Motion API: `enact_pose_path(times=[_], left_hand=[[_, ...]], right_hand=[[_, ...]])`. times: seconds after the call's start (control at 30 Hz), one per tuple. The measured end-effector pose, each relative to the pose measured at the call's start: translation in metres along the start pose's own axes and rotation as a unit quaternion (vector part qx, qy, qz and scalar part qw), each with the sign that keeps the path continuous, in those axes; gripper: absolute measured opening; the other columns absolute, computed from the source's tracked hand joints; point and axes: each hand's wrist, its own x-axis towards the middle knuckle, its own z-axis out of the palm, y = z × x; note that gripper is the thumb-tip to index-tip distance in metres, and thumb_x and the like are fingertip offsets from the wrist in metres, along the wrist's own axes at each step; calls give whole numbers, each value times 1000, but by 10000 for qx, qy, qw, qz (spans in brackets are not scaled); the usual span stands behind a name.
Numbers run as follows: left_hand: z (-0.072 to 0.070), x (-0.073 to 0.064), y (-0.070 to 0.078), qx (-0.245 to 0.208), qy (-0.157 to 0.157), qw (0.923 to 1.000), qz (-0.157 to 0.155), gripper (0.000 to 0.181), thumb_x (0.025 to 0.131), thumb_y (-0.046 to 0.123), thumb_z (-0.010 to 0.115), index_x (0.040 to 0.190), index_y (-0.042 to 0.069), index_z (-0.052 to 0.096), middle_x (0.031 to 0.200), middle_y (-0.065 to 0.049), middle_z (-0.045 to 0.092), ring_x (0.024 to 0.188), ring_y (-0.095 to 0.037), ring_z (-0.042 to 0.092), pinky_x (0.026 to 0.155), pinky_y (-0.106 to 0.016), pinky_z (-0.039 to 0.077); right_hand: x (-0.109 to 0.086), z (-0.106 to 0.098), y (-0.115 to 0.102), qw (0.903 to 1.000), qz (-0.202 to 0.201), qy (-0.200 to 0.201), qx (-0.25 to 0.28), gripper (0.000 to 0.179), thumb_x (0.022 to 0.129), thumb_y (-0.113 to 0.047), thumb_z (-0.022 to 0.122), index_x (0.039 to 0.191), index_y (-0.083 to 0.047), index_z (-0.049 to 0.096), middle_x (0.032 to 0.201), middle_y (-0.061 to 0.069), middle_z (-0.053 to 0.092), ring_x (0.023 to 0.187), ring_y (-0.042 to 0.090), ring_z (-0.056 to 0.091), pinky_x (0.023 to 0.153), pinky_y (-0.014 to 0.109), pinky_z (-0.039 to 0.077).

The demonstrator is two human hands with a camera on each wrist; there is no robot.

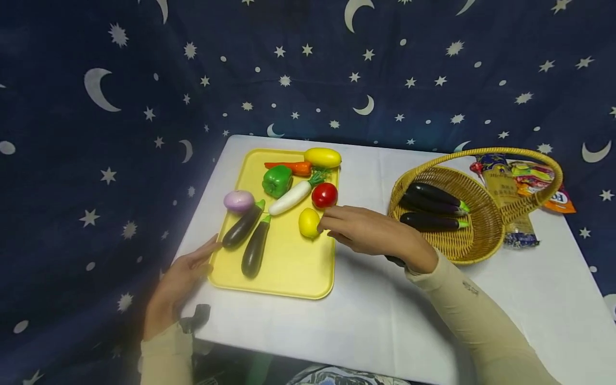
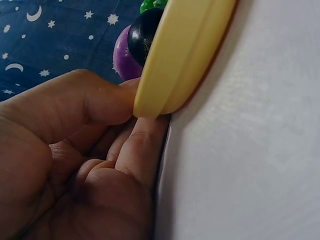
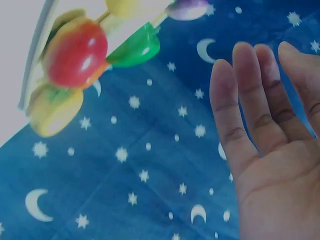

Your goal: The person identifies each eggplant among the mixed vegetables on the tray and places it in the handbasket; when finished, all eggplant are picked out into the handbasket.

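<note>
A yellow tray (image 1: 293, 278) lies on the white table, loaded with toy vegetables and fruit. At its left edge my left hand (image 1: 185, 272) pinches the rim, thumb on one side and fingers on the other in the left wrist view. My right hand (image 1: 361, 230) hovers over the tray's right side, fingertips right at a lemon (image 1: 308, 222). In the right wrist view its fingers (image 3: 248, 85) are extended with nothing between them. Just beyond is a red tomato (image 1: 324, 195). Two eggplants (image 1: 256, 247) lie nearest my left hand, below a purple onion (image 1: 239, 201).
Farther up the tray are a white radish (image 1: 291, 198), a green pepper (image 1: 277, 181), a carrot (image 1: 289, 168) and a long yellow fruit (image 1: 322, 157). On the right, a wicker basket (image 1: 486, 235) with a tall handle contains several eggplants (image 1: 433, 221). Snack packages (image 1: 522, 230) lie behind it.
</note>
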Motion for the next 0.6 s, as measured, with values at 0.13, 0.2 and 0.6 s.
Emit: enact_pose_path(times=[0.13, 0.2, 0.6], left_hand=[[1, -4, 2, 203, 80, 9995, -234, 50, 107, 33, 62, 154, 46, 51, 170, 35, 25, 169, -27, 9, 131, -73, 5], [0, -5, 3, 306, 113, 9989, -337, 48, 108, 37, 61, 153, 50, 50, 168, 39, 24, 170, -26, 9, 131, -75, 5], [-1, 3, 1, 42, 9, 9994, -352, 60, 99, 49, 71, 155, 47, 49, 169, 38, 27, 170, -23, 5, 131, -74, 3]], right_hand=[[38, 11, 11, 9995, 95, -226, 188, 26, 98, -1, 72, 120, -13, 67, 116, 6, 67, 101, 18, 63, 91, 31, 61], [53, 18, 16, 9986, 159, -343, 358, 27, 99, -1, 69, 123, -13, 67, 120, 6, 69, 106, 18, 64, 95, 32, 61], [120, 57, 21, 9905, 208, -1345, 221, 56, 103, -6, 65, 155, -22, 53, 156, 0, 58, 146, 20, 54, 126, 36, 46]])
